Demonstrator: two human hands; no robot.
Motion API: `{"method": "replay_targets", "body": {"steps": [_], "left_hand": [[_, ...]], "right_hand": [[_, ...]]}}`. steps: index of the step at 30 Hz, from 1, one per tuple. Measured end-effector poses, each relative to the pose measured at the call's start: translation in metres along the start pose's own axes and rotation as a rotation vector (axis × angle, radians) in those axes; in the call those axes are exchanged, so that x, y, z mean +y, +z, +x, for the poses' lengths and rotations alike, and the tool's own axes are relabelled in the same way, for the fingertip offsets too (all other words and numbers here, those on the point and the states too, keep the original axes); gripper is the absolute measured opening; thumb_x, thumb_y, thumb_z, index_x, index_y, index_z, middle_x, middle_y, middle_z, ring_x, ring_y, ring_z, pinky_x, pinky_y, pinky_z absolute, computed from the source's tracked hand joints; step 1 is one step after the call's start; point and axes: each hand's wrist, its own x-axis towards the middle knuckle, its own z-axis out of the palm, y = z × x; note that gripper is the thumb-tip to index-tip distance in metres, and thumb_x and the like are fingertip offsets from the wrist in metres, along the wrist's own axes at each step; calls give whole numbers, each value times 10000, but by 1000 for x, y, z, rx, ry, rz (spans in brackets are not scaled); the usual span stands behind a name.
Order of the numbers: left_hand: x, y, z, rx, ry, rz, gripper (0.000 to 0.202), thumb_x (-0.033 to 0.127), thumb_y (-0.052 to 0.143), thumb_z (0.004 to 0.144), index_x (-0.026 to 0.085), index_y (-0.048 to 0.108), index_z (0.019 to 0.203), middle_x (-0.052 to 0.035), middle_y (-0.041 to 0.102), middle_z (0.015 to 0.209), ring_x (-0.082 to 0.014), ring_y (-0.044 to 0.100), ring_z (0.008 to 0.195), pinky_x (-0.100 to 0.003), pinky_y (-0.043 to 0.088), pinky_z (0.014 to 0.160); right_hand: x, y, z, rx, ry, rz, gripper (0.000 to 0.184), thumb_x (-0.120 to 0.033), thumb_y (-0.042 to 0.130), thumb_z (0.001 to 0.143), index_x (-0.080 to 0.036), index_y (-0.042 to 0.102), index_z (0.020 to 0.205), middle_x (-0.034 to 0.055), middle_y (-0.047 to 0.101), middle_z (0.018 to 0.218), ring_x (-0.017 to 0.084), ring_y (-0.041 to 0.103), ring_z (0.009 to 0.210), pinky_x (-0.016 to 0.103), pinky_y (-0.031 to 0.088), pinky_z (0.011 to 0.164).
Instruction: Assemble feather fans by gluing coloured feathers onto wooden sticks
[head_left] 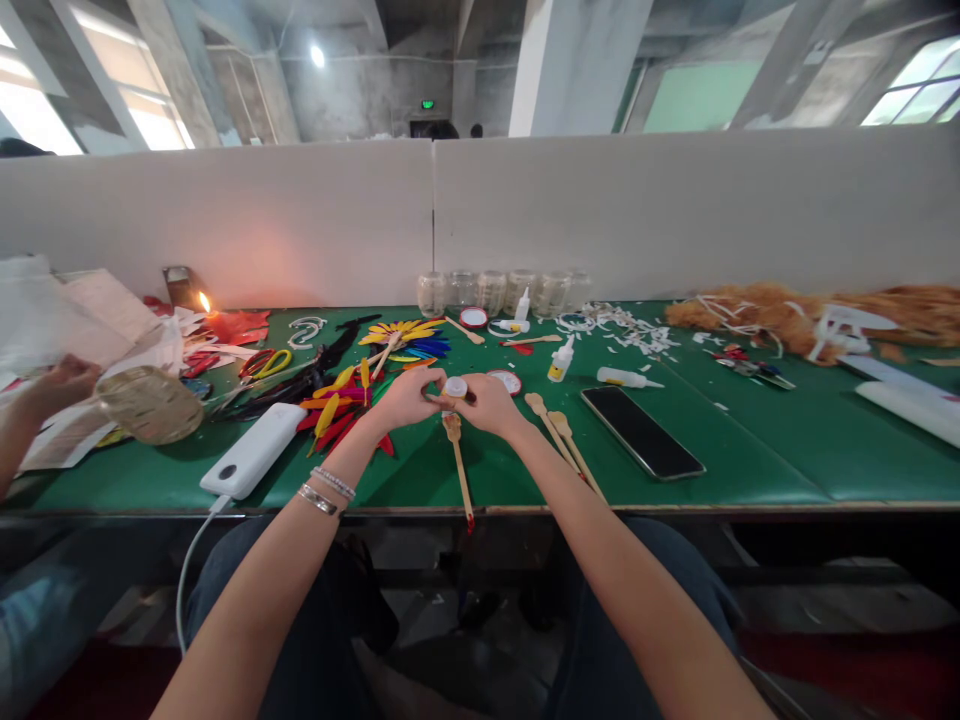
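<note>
My left hand (411, 398) and my right hand (487, 404) come together over the near middle of the table. Their fingers close from both sides round a small white round thing (455, 386), whose kind I cannot make out. Just below my fingers lies a flat wooden spoon (460, 465) with a brown patch on its head. Its red-tipped handle reaches past the table's near edge. Whether my fingers touch the spoon is hidden. Close to my right hand are a round white lid with a red rim (505, 382) and more wooden spoons (561, 436).
Coloured feathers (341, 405), a white power bank (253, 452) and a lit candle (205, 303) are leftward. Another person's hand (64, 385) is far left. Glue bottles (560, 362) and a phone (642, 432) lie rightward. Glass jars (491, 292) line the partition.
</note>
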Motion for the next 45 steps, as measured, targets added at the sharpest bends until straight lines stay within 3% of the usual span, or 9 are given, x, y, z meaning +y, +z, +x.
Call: {"method": "replay_targets", "body": {"steps": [11,21,28,37,45], "left_hand": [[5,-1,0,-33,-11,-37,93,224,558,620,165,490,644,35,453,592,-102,360,536,-228,254,504],[8,4,1,8,8,-64,86,219,569,641,164,514,680,36,465,605,-105,371,557,-225,266,515],[10,5,3,13,5,-74,88,210,560,645,162,494,678,36,479,626,-100,379,555,-218,270,510],[5,9,3,15,15,5,93,187,567,650,161,520,726,25,517,663,-124,454,654,-216,320,580],[5,6,1,-1,-11,98,70,176,555,660,166,528,724,10,548,687,-142,488,688,-229,339,605]], "right_hand": [[-4,-6,-1,-45,0,-24,380,-447,498,784,-170,444,529,0,458,514,108,392,504,244,205,496],[-6,-23,0,-66,1,-31,439,-517,469,792,-170,454,524,27,515,536,119,426,523,244,214,507],[-7,-28,0,-102,-3,-67,387,-468,472,795,-167,481,552,35,531,561,121,422,525,242,224,504],[-2,-21,0,-57,-33,-124,406,-504,450,806,-162,545,608,61,587,617,156,501,601,249,243,521],[4,-7,-1,-18,-45,-91,321,-432,493,801,-155,561,653,63,595,651,161,508,640,252,266,559]]}}
